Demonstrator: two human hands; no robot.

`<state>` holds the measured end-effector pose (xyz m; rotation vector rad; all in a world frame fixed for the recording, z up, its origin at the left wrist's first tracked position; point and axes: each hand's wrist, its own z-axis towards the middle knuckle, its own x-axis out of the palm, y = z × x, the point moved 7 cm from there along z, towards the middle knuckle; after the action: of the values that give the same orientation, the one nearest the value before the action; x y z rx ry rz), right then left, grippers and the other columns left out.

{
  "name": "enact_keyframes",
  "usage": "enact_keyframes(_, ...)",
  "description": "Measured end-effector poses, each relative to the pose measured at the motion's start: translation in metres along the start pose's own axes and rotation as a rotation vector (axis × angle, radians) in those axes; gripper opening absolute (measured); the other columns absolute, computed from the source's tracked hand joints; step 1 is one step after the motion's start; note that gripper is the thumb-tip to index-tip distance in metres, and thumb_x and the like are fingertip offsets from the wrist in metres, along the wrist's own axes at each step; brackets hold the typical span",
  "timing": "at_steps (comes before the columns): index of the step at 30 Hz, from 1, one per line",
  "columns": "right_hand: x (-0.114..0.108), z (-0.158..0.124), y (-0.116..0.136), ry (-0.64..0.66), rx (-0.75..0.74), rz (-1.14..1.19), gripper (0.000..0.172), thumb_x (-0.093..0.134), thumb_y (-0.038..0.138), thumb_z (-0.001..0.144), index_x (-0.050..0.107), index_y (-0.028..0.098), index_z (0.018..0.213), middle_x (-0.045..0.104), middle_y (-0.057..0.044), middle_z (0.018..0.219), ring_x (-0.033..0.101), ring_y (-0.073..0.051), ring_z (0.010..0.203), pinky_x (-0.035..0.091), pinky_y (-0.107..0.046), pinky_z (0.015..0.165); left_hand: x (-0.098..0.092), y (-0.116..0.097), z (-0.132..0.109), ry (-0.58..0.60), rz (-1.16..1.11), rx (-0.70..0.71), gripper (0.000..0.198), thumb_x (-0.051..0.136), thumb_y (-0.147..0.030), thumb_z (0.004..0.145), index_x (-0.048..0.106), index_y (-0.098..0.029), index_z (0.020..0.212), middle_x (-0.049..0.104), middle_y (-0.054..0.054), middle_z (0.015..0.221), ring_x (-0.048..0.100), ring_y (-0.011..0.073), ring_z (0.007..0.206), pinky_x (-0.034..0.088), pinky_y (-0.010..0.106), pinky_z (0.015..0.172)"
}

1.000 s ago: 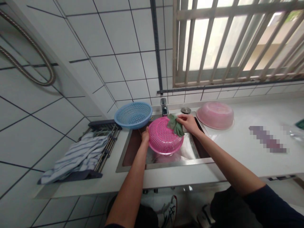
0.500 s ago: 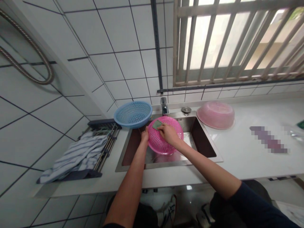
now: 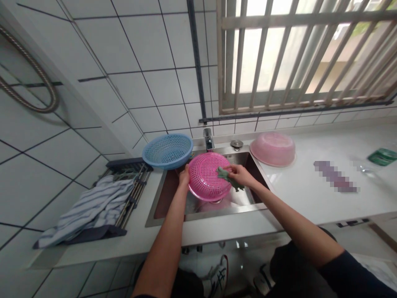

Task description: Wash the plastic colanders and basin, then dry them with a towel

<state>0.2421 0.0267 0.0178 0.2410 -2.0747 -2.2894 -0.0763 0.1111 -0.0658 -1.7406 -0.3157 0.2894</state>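
Observation:
A round pink colander [image 3: 206, 178] is held over the sink [image 3: 173, 217], its perforated underside turned up toward me. My left hand [image 3: 184, 177] grips its left rim, the fingers partly hidden behind it. At the colander's right side, my right hand [image 3: 242, 175] pinches a limp green cloth [image 3: 226, 174]. One part of the cloth lies by the pink surface while a loose end hangs below my fingers. The faucet [image 3: 209, 140] stands just behind the colander.
A blue basket [image 3: 167, 151] rests at the sink's back left corner. To the right lie an upturned pink basin [image 3: 273, 149] and a drain strainer [image 3: 236, 144]. A striped towel [image 3: 93, 207] drapes over a rack on the left. A clear bottle with a green label [image 3: 383, 157] lies far right.
My right hand has moved with the cloth from the colander's upper middle to its right edge, and the cloth now hangs loose. My left hand keeps its hold. The view has shifted slightly right.

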Motion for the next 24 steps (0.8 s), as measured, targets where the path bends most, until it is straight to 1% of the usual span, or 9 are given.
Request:
enact_keyframes(2,-0.030,0.012,0.004,-0.115,0.002,0.349,0.029,0.075,0.021,0.081,0.077,0.021,0.110,0.080,-0.004,0.097,0.071,-0.019,0.084,0.058,-0.030,0.076,0.003,-0.009,-0.007,0.029,0.020,0.044,0.042,0.061,-0.053,0.099,0.079,-0.016,0.092,0.082,0.017,0.103,0.078,0.0292,0.098,0.059,0.036,0.083)
enact_keyframes(5,-0.071,0.026,-0.005,-0.334,-0.010,0.812,0.013,0.066,0.022,0.087,0.068,0.025,0.100,0.076,-0.002,0.095,0.070,-0.018,0.093,0.060,-0.031,0.086,0.012,-0.025,-0.020,0.102,0.140,0.160,0.047,0.059,-0.056,0.098,0.080,-0.014,0.090,0.082,0.016,0.096,0.076,0.0307,0.097,0.057,0.036,0.083)
enact_keyframes(6,-0.077,0.029,-0.016,-0.395,0.048,0.930,0.007,0.061,0.022,0.090,0.064,0.026,0.095,0.074,-0.001,0.091,0.070,-0.018,0.092,0.062,-0.034,0.086,0.015,-0.030,-0.025,0.125,0.201,0.204,0.048,0.060,-0.056,0.097,0.080,-0.014,0.087,0.081,0.015,0.093,0.076,0.0317,0.097,0.056,0.036,0.084)
enact_keyframes(9,-0.056,0.031,-0.060,-0.373,0.444,1.100,0.009,0.052,0.025,0.097,0.057,0.026,0.090,0.071,-0.003,0.088,0.069,-0.022,0.086,0.064,-0.050,0.085,0.021,-0.041,-0.039,0.152,0.401,0.314,0.047,0.063,-0.058,0.094,0.079,-0.017,0.081,0.078,0.012,0.081,0.074,0.0340,0.095,0.054,0.036,0.084)
enact_keyframes(12,-0.024,0.029,-0.087,-0.276,0.610,1.144,0.016,0.051,0.036,0.102,0.057,0.025,0.092,0.070,-0.005,0.087,0.070,-0.024,0.090,0.066,-0.055,0.084,0.024,-0.051,-0.050,0.171,0.494,0.403,0.048,0.057,-0.058,0.097,0.079,-0.018,0.081,0.076,0.010,0.076,0.073,0.0325,0.088,0.052,0.035,0.083)
enact_keyframes(16,-0.012,0.035,-0.101,-0.275,0.581,1.099,0.006,0.056,0.025,0.099,0.060,0.023,0.095,0.069,-0.003,0.082,0.070,-0.020,0.082,0.068,-0.037,0.074,0.028,-0.075,-0.063,0.256,0.487,0.481,0.046,0.057,-0.057,0.097,0.078,-0.020,0.079,0.076,0.009,0.077,0.071,0.0311,0.088,0.052,0.034,0.084)
enact_keyframes(20,-0.021,0.045,-0.101,-0.286,0.500,1.122,0.016,0.058,0.006,0.088,0.057,0.022,0.088,0.065,0.002,0.072,0.063,-0.011,0.063,0.061,-0.019,0.061,0.039,-0.113,-0.093,0.501,0.562,0.508,0.042,0.069,-0.056,0.089,0.070,-0.022,0.064,0.071,0.006,0.070,0.064,0.0271,0.076,0.049,0.031,0.075)
enact_keyframes(22,-0.023,0.047,-0.100,-0.253,0.479,1.137,0.018,0.055,0.004,0.086,0.057,0.021,0.086,0.064,0.002,0.070,0.061,-0.011,0.059,0.059,-0.018,0.059,0.034,-0.137,-0.111,0.557,0.602,0.465,0.041,0.075,-0.053,0.084,0.066,-0.023,0.058,0.066,0.004,0.064,0.060,0.0241,0.069,0.046,0.029,0.070)
enact_keyframes(24,-0.020,0.048,-0.097,-0.202,0.463,1.147,0.018,0.054,0.003,0.085,0.057,0.021,0.084,0.062,0.002,0.067,0.057,-0.010,0.054,0.054,-0.017,0.052,0.018,-0.167,-0.127,0.532,0.588,0.403,0.038,0.080,-0.050,0.080,0.066,-0.022,0.058,0.063,0.002,0.062,0.058,0.0229,0.067,0.044,0.028,0.066)
